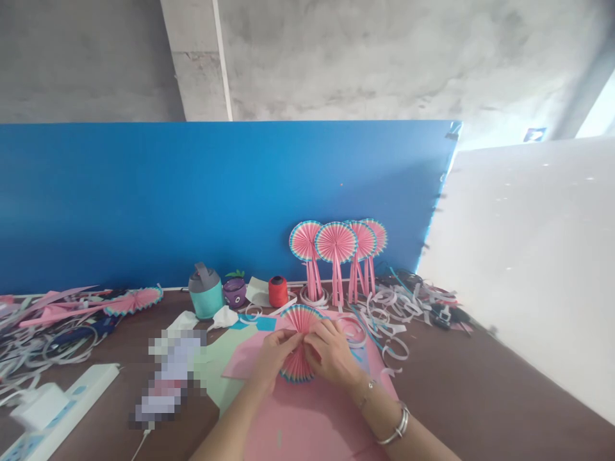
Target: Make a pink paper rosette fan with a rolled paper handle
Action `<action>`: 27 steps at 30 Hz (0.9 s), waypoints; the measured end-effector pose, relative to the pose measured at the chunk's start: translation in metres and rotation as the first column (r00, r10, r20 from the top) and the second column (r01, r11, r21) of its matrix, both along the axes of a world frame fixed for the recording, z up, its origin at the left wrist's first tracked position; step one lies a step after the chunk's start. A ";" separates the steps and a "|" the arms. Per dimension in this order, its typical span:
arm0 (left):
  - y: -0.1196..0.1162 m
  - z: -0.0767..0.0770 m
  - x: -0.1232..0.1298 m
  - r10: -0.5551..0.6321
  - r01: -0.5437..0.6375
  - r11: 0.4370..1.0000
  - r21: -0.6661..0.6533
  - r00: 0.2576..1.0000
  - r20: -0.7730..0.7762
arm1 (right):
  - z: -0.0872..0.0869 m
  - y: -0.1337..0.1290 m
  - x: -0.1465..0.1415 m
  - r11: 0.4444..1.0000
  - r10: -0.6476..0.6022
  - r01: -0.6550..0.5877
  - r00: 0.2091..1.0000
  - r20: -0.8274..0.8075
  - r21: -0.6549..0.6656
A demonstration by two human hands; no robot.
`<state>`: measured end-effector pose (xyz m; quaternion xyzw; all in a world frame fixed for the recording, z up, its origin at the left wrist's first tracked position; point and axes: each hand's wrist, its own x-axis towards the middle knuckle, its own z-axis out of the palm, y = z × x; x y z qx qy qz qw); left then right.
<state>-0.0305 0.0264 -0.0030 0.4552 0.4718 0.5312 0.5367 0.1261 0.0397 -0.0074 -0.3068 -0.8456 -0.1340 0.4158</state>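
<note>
A pleated paper fan [296, 369], pink with a striped blue-green edge, is held above the pink paper [307, 422] on the brown table [461, 390], between the two hands. The left hand [277, 352] pinches it near the middle, thumb and fingers closed on the pleats. The right hand [332, 349] has its fingers curled in against the fan's right side and seems to grip it there, though the fingertips are partly hidden. A bangle [401, 426] circles the right forearm.

Beyond the hands, several round pink fans [336, 243] stand upright before the blue panel [144, 205], their pink strips hanging down. Left of them are a red spool of thread [278, 292], a purple pot [234, 293] and a teal cup [208, 299]. Curled paper strips [391, 304] lie heaped to the right, and a white power strip [93, 387] lies at the left
</note>
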 end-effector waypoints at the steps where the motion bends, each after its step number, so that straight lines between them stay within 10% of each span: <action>1: 0.000 0.001 -0.001 -0.012 0.012 1.000 -0.004 1.000 -0.007 | 0.000 0.000 0.001 1.000 -0.001 0.001 1.000 0.004 0.000; 22: 0.014 -0.008 -0.019 0.094 -0.098 0.995 -0.026 0.988 -0.125 | 0.009 0.016 0.022 0.988 -0.133 0.135 0.991 0.023 -0.072; 27: 0.011 -0.006 -0.019 0.101 -0.102 0.995 -0.022 0.994 -0.038 | 0.004 0.020 0.026 0.965 -0.150 0.094 0.965 -0.217 -0.247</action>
